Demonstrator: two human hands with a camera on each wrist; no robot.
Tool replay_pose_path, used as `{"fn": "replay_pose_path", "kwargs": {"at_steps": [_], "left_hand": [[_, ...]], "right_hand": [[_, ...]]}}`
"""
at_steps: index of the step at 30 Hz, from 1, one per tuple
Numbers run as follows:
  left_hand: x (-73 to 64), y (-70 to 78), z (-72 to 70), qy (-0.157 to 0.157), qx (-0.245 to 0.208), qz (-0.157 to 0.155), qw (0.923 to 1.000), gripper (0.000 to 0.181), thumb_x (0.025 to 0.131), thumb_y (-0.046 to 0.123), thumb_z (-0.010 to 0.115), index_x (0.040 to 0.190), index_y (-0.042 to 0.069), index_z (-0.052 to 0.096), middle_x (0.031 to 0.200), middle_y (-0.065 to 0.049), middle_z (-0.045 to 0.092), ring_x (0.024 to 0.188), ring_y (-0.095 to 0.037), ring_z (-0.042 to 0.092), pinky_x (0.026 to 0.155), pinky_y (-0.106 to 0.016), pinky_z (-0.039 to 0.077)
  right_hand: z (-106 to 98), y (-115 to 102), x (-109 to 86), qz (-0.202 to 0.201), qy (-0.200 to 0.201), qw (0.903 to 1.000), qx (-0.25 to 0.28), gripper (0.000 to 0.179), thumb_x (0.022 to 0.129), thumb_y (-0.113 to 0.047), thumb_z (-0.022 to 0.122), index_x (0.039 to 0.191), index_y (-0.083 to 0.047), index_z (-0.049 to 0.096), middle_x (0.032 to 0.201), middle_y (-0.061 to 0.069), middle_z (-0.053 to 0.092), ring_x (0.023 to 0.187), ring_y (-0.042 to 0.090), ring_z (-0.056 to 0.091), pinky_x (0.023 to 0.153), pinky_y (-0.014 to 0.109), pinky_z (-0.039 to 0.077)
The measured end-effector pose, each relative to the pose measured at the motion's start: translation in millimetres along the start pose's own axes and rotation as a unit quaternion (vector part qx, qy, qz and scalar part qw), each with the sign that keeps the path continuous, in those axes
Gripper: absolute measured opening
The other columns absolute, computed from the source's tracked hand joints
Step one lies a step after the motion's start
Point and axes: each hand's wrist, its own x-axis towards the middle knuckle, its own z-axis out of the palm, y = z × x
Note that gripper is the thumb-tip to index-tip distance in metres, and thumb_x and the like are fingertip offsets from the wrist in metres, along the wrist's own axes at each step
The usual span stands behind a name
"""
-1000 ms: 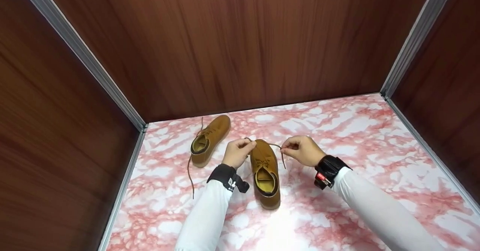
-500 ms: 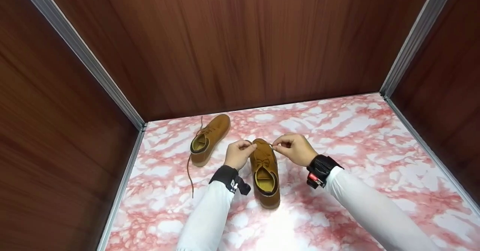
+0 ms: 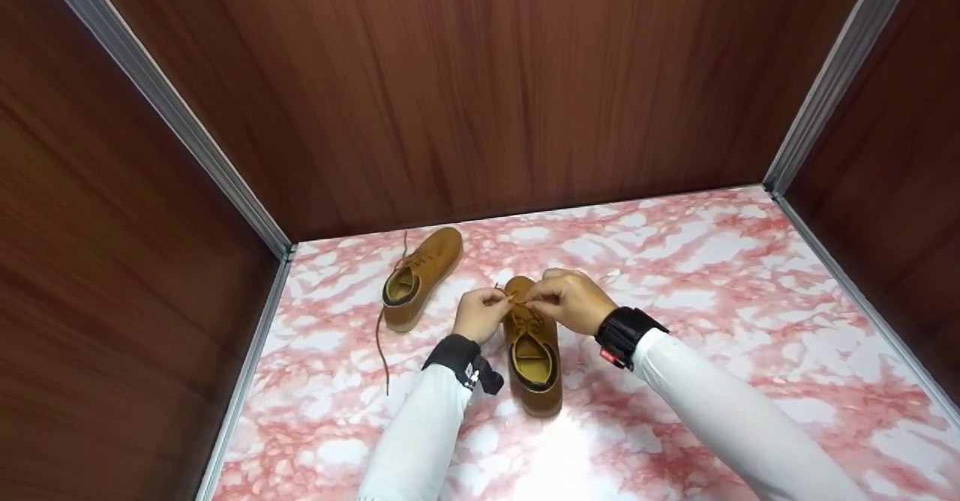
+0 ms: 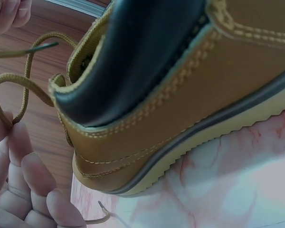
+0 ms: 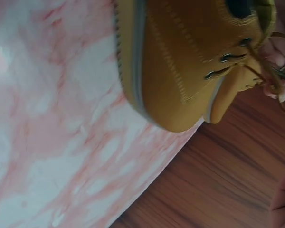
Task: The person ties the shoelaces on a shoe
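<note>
A tan lace-up shoe (image 3: 543,402) stands on the pink-and-white surface, its toe pointing away from me. Over its front, my left hand (image 3: 480,315) pinches the shoelace (image 4: 26,66) between thumb and fingertips, making a bent loop in the left wrist view. My right hand (image 3: 574,302) is close by on the other side, thumb and forefinger together on the lace above the toe. One dark-tipped lace end (image 4: 43,46) sticks out between the hands. Only part of the right hand shows in its own wrist view.
A second tan shoe (image 3: 436,255) stands to the left, tilted outward, its loose lace (image 3: 381,351) trailing along the surface. Brown wood-grain panels (image 3: 480,96) with grey metal edges (image 3: 259,220) enclose the back and both sides.
My right hand has moved left, from beside the shoe to above its toe, close to the left hand. The left hand has shifted slightly toward me. Both shoes stay put.
</note>
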Motion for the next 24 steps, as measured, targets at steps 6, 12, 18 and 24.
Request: {"fn": "replay_pose_path", "kwargs": {"at_steps": [6,12,18,24], "left_hand": [[-0.6,-1.9,-1.0,-0.006,0.003,0.004,1.0,0.017,0.094,0.01,0.074,0.086,-0.005,0.075,0.067,0.01,0.06,0.064,-0.004,0.056,0.064,-0.018,0.048],[-1.4,-5.4,-3.8,-0.011,0.008,-0.002,0.9999,0.02,0.093,0.015,0.076,0.084,-0.003,0.074,0.069,0.01,0.06,0.065,-0.005,0.056,0.063,-0.019,0.046],[-2.5,-8.3,-5.9,-0.015,0.016,-0.008,0.9997,0.021,0.093,0.018,0.076,0.084,-0.001,0.074,0.074,0.009,0.061,0.061,-0.005,0.055,0.059,-0.018,0.044],[-5.7,-10.8,-7.3,-0.014,0.013,-0.013,0.9997,0.022,0.093,0.018,0.076,0.085,-0.001,0.074,0.075,0.008,0.063,0.063,-0.009,0.058,0.059,-0.019,0.046]], "right_hand": [[4,9,-5.4,-0.045,-0.009,0.9976,-0.051,0.009,0.087,-0.013,0.085,0.095,-0.014,0.083,0.078,0.0,0.068,0.069,0.01,0.058,0.063,0.029,0.051],[3,15,-13.1,-0.02,-0.044,0.9968,-0.064,0.008,0.088,-0.015,0.084,0.096,-0.015,0.083,0.082,0.001,0.069,0.071,0.011,0.061,0.066,0.029,0.053],[1,25,-24.7,0.025,-0.04,0.9981,-0.038,0.02,0.088,-0.015,0.084,0.109,-0.015,0.081,0.085,0.004,0.066,0.072,0.02,0.064,0.064,0.026,0.051],[0,40,-35.7,0.087,-0.037,0.9953,-0.022,0.023,0.089,-0.01,0.082,0.111,-0.012,0.076,0.089,0.006,0.066,0.075,0.019,0.063,0.069,0.027,0.052]]}}
